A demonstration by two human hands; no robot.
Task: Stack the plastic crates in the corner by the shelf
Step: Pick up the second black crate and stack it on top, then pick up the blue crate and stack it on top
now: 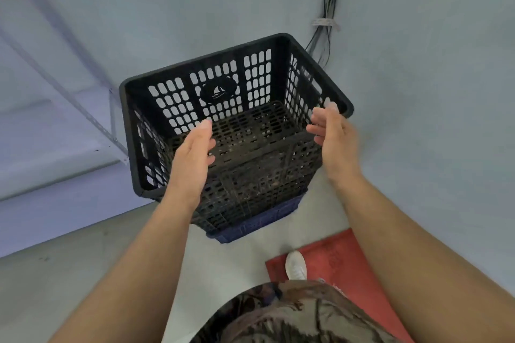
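Note:
A black perforated plastic crate (223, 97) stands on top of a stack in the wall corner, empty inside. Beneath it another black crate shows through the holes, and a blue crate (259, 224) sits at the bottom on the floor. My left hand (192, 153) hovers over the near rim with fingers apart and holds nothing. Next to the crate's right corner, my right hand (331, 131) is also open, its fingertips close to the rim but not gripping it.
A metal shelf frame (83, 69) rises at the left beside the stack. Cables (326, 22) run down the wall corner behind the crate. A red mat (342, 264) lies on the floor at the right, under my white shoe (295, 264).

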